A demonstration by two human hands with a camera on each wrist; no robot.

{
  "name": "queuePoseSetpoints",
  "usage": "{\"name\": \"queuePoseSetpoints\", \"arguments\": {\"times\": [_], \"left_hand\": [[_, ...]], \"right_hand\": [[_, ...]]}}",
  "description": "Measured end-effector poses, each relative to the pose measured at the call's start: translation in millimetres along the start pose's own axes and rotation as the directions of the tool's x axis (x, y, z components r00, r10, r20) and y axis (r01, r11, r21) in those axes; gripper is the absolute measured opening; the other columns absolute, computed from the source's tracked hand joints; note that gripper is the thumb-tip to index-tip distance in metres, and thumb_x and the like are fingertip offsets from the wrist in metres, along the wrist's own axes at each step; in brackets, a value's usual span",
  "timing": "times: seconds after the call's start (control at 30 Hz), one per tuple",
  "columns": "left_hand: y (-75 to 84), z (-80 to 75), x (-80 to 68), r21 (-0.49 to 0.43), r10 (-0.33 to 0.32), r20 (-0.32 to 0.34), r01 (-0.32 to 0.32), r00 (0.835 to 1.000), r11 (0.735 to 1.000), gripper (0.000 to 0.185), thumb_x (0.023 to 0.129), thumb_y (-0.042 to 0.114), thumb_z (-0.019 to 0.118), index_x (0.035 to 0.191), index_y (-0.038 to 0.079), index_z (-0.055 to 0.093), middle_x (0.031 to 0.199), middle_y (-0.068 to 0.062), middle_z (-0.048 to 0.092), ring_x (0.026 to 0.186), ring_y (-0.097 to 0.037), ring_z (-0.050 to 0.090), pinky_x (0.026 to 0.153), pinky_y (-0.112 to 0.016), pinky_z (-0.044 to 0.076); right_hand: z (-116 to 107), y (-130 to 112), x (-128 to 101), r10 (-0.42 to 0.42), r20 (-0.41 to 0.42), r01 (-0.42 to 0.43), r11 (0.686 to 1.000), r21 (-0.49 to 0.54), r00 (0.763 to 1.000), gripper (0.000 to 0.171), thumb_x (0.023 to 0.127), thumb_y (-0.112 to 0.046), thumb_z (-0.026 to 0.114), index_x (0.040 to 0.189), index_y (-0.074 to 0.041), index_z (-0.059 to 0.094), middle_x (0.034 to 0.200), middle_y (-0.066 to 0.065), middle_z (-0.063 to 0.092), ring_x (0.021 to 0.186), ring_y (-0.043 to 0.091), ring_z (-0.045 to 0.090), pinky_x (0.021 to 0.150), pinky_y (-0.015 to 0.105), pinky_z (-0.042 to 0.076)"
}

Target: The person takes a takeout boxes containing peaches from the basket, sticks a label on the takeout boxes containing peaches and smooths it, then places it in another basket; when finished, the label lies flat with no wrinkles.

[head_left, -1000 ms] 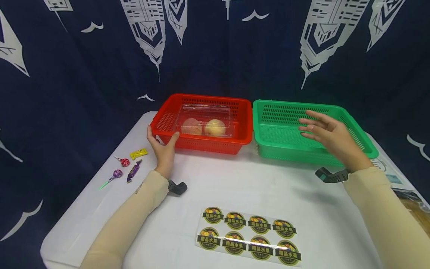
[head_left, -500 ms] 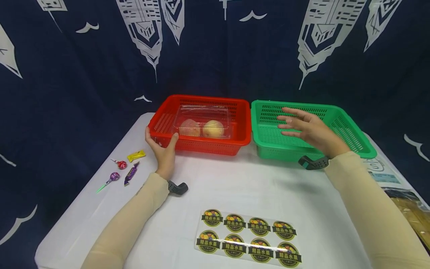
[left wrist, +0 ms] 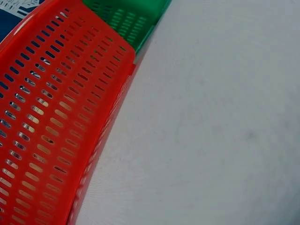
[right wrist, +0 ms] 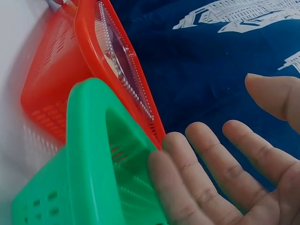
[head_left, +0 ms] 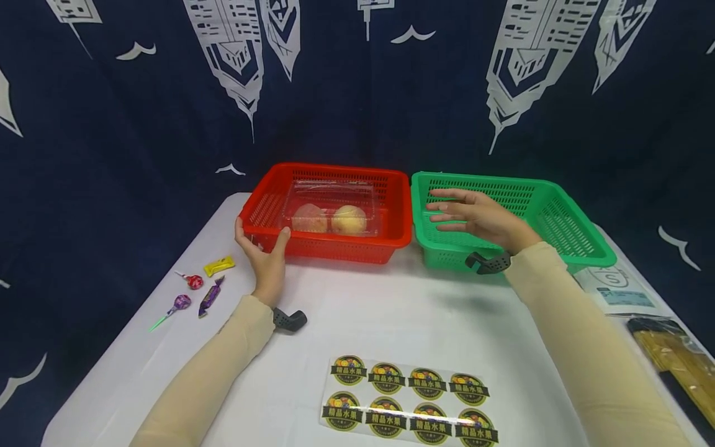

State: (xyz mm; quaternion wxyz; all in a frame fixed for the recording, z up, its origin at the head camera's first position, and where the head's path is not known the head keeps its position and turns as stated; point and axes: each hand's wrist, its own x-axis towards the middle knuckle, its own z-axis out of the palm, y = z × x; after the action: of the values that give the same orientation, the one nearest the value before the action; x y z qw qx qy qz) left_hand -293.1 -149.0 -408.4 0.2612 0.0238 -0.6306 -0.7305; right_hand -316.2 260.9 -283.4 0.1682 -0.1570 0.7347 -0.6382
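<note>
At the front left corner of the red basket [head_left: 346, 251], my left hand [head_left: 267, 264] holds the corner, thumb on the front side and fingers round the left side. Inside that basket lies a clear plastic box [head_left: 335, 189] with two round yellowish-pink fruits [head_left: 349, 220]. My right hand [head_left: 483, 217] hovers over the green basket [head_left: 575, 230], fingers spread and pointing left, holding nothing. In the right wrist view its fingers [right wrist: 225, 173] stand apart near the green rim. The left wrist view shows the red basket's perforated wall [left wrist: 61, 103] but not the hand.
Wrapped candies lie at left: a yellow one [head_left: 219, 266], a purple one [head_left: 211, 297] and two lollipops [head_left: 181, 302]. A sheet of round stickers [head_left: 408, 400] is near the front. Packets [head_left: 617, 288] lie along the right table edge. A dark curtain [head_left: 357, 112] hangs behind.
My right hand has moved left across the green basket, toward the red one. The left hand stays at the red basket's corner. The whole view has shifted slightly.
</note>
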Motion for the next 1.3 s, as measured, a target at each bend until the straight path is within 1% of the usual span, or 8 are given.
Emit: {"name": "queuePoseSetpoints", "arguments": {"times": [0.2, 0.4, 0.63, 0.77, 0.93, 1.03, 1.17, 1.3], "left_hand": [[-0.7, -0.6, 0.6, -0.003, 0.019, -0.001, -0.019, 1.0, 1.0, 0.097, 0.104, 0.022, 0.071, 0.171, 0.029, 0.001, 0.176, 0.001, 0.011, 0.161, -0.02, 0.019, 0.131, -0.034, 0.023], [-1.8, -1.8, 1.4, 0.009, 0.027, 0.007, -0.027, 1.0, 1.0, 0.098, 0.104, 0.024, 0.071, 0.171, 0.028, 0.0, 0.175, 0.003, 0.01, 0.161, -0.019, 0.017, 0.131, -0.034, 0.023], [-2.3, -2.8, 3.5, -0.001, 0.034, 0.007, -0.034, 0.999, 0.999, 0.1, 0.103, 0.024, 0.072, 0.172, 0.027, 0.0, 0.176, 0.004, 0.01, 0.161, -0.018, 0.016, 0.132, -0.036, 0.021], [-3.4, -1.2, 3.7, -0.032, 0.033, 0.0, -0.033, 0.999, 0.999, 0.102, 0.102, 0.021, 0.073, 0.172, 0.027, 0.0, 0.176, 0.001, 0.011, 0.161, -0.021, 0.017, 0.132, -0.038, 0.023], [-3.9, 0.5, 3.7, -0.043, 0.038, 0.003, -0.038, 0.999, 0.998, 0.101, 0.103, 0.02, 0.073, 0.172, 0.023, -0.001, 0.176, -0.003, 0.01, 0.161, -0.026, 0.016, 0.132, -0.043, 0.024], [-0.2, 1.0, 2.1, -0.044, 0.033, 0.009, -0.032, 0.999, 0.999, 0.1, 0.103, 0.017, 0.072, 0.172, 0.02, -0.002, 0.176, -0.005, 0.009, 0.162, -0.029, 0.015, 0.133, -0.046, 0.021], [13.5, 2.2, -3.5, -0.048, 0.018, 0.022, -0.017, 1.0, 0.999, 0.099, 0.103, 0.013, 0.07, 0.171, 0.017, -0.002, 0.176, -0.009, 0.007, 0.163, -0.033, 0.012, 0.134, -0.048, 0.019], [23.1, 3.1, -7.9, -0.048, 0.008, 0.028, -0.007, 1.0, 0.999, 0.099, 0.103, 0.014, 0.068, 0.172, 0.019, -0.003, 0.177, -0.009, 0.005, 0.164, -0.033, 0.011, 0.134, -0.044, 0.016]], "right_hand": [[13, 0, 17, -0.006, -0.014, 0.006, 0.999, 0.04, 1.0, 0.059, 0.112, -0.013, 0.057, 0.164, 0.002, 0.035, 0.142, 0.006, 0.066, 0.125, 0.023, 0.069, 0.107, 0.034, 0.057], [21, -2, 32, -0.001, -0.033, 0.003, 0.998, 0.06, 0.999, 0.059, 0.112, -0.015, 0.058, 0.165, -0.001, 0.037, 0.16, 0.023, 0.047, 0.131, 0.029, 0.063, 0.109, 0.036, 0.056], [30, -7, 49, -0.007, -0.048, 0.011, 0.996, 0.088, 0.999, 0.055, 0.111, -0.015, 0.059, 0.162, -0.003, 0.043, 0.139, 0.007, 0.064, 0.128, 0.03, 0.064, 0.106, 0.036, 0.058], [35, -8, 57, 0.005, -0.06, 0.001, 0.995, 0.103, 0.998, 0.052, 0.112, -0.013, 0.057, 0.161, -0.003, 0.044, 0.134, 0.004, 0.067, 0.124, 0.027, 0.067, 0.102, 0.034, 0.059], [41, -8, 70, 0.014, -0.059, -0.007, 0.993, 0.119, 0.998, 0.055, 0.113, -0.014, 0.056, 0.164, -0.002, 0.04, 0.136, 0.006, 0.068, 0.115, 0.019, 0.072, 0.102, 0.033, 0.059], [45, -8, 77, 0.021, -0.054, -0.014, 0.991, 0.131, 0.998, 0.056, 0.114, -0.014, 0.054, 0.166, -0.001, 0.038, 0.147, 0.016, 0.062, 0.112, 0.017, 0.073, 0.105, 0.035, 0.058], [52, -9, 84, 0.031, -0.055, -0.022, 0.989, 0.148, 0.998, 0.056, 0.114, -0.014, 0.052, 0.167, -0.002, 0.037, 0.161, 0.026, 0.048, 0.122, 0.024, 0.071, 0.109, 0.038, 0.055], [58, -11, 92, 0.028, -0.073, -0.015, 0.985, 0.172, 0.997, 0.055, 0.115, -0.014, 0.049, 0.167, -0.003, 0.036, 0.166, 0.027, 0.042, 0.143, 0.037, 0.056, 0.112, 0.037, 0.052]]}}
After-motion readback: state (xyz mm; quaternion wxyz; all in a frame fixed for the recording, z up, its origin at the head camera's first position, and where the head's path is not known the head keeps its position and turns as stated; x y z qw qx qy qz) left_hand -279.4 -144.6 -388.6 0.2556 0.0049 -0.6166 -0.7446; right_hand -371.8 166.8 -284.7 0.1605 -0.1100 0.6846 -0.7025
